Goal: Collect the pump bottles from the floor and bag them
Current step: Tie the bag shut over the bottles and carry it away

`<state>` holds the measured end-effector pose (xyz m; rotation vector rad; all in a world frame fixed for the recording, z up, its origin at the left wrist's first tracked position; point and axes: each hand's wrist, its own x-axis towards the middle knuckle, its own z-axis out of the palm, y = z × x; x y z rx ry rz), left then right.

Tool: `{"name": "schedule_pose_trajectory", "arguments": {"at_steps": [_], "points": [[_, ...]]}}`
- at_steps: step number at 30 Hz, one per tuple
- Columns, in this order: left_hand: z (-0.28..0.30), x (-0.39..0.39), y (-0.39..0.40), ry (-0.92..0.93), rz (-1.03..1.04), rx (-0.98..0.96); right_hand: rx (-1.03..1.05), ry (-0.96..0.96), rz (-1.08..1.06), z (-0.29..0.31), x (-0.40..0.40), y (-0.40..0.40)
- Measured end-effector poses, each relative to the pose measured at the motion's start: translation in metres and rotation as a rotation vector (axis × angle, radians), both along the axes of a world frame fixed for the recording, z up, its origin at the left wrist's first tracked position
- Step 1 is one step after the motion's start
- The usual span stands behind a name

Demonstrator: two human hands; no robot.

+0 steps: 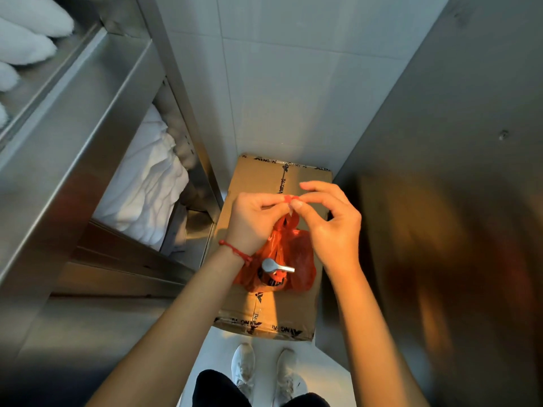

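An orange plastic bag point(296, 259) rests on a taped cardboard box point(258, 177) on the floor. A silver pump head point(274, 267) of a dark bottle sticks out of the bag's side. Above the bag, my left hand point(252, 218) and my right hand point(329, 227) each pinch a twisted bag handle point(289, 199), fingertips meeting at the top. The rest of the bag's contents is hidden by the plastic.
A steel shelf rack point(88, 118) with white linen point(147, 189) stands on the left. A steel panel point(455, 171) closes the right side and a tiled wall point(279, 83) is behind. My white shoes point(244, 368) stand just before the box.
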<state>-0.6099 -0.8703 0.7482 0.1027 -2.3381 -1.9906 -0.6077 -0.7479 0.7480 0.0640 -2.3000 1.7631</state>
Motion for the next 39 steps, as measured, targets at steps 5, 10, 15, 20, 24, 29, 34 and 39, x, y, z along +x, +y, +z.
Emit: {"name": "schedule_pose_trajectory", "arguments": {"at_steps": [5, 10, 15, 20, 24, 29, 34, 39], "points": [[-0.005, 0.003, 0.006, -0.024, -0.073, 0.052, -0.046, -0.054, 0.068, -0.001, -0.009, 0.001], [-0.004, -0.003, 0.009, -0.170, -0.041, 0.283, -0.321, -0.316, 0.152, -0.015, -0.008, 0.013], [0.004, -0.001, 0.006, -0.243, -0.040, 0.319, -0.312, -0.508, 0.374, -0.025, 0.012, 0.014], [0.020, 0.002, 0.001, -0.218, -0.062, 0.277, -0.362, -0.484, 0.407, -0.003, 0.014, 0.010], [0.032, 0.004, -0.004, -0.164, -0.056, 0.230, -0.357, -0.509, 0.362, 0.017, 0.023, 0.005], [0.039, 0.024, -0.013, -0.128, 0.030, 0.187, -0.376, -0.548, 0.277, 0.032, 0.039, -0.001], [0.037, 0.066, -0.031, -0.062, 0.156, -0.026, -0.390, -0.568, 0.271, 0.047, 0.061, -0.003], [0.033, 0.130, -0.032, 0.121, 0.221, -0.485, -0.374, -0.579, 0.339, 0.055, 0.091, 0.002]]}}
